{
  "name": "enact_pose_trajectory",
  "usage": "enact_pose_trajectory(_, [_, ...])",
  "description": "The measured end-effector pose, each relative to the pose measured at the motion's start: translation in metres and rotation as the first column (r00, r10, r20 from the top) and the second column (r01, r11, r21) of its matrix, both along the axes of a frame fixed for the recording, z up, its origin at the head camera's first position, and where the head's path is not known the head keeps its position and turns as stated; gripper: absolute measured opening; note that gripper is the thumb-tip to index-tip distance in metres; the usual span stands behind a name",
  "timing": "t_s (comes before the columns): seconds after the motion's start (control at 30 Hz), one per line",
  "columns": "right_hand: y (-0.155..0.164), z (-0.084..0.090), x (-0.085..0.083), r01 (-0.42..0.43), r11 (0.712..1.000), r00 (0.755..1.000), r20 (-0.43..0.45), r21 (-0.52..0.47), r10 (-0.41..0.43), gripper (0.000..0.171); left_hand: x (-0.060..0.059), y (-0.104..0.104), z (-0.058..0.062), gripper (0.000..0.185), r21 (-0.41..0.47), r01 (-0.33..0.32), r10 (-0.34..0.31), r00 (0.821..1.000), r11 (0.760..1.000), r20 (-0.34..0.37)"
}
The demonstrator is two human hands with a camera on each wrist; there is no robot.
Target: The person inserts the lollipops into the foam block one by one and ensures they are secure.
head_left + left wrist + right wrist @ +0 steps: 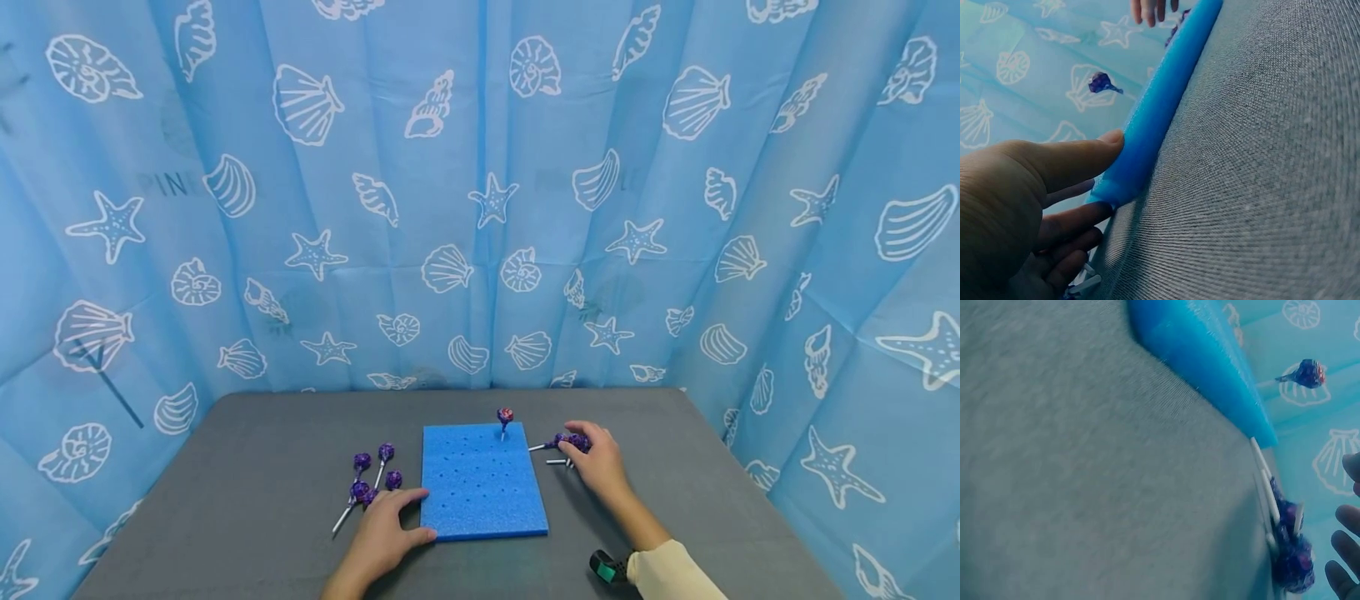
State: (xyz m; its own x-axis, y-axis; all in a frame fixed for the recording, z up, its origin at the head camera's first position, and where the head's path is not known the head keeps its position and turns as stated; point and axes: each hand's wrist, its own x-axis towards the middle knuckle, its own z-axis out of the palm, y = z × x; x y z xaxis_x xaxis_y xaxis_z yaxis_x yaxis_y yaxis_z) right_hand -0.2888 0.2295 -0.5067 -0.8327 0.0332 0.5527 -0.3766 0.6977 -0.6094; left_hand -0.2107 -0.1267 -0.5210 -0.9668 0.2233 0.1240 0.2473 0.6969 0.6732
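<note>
At about 9 o'clock of the foam board [480, 479] lies a loose bunch of lollipops [369, 479]. The left hand [386, 529] rests flat against the board's near-left corner, fingers straight, bracing it; the foam looks light and soft, likely to slide. One lollipop [505, 417] stands upright at its far edge. At 3 o'clock, the right hand [596, 458] reaches the lollipop pile [564, 442], fingers relaxed, apparently unclosed. Light, brittle heads: take the stiff sticks.
</note>
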Motion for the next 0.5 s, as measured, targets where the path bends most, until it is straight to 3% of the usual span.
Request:
enact_pose_trajectory(0.23, [0.01,-0.007,0.006,0.018,1.0,0.999,0.037,0.024,-0.019,0.029,0.0,0.0,-0.001,0.06,0.002,0.002,-0.002,1.0,1.0,0.0])
enact_pose_trajectory(0.5, [0.02,-0.008,0.011,0.028,0.999,0.983,0.18,0.041,-0.035,0.027,0.0,-0.001,0.0,0.06,0.004,0.007,-0.007,1.0,1.0,0.004])
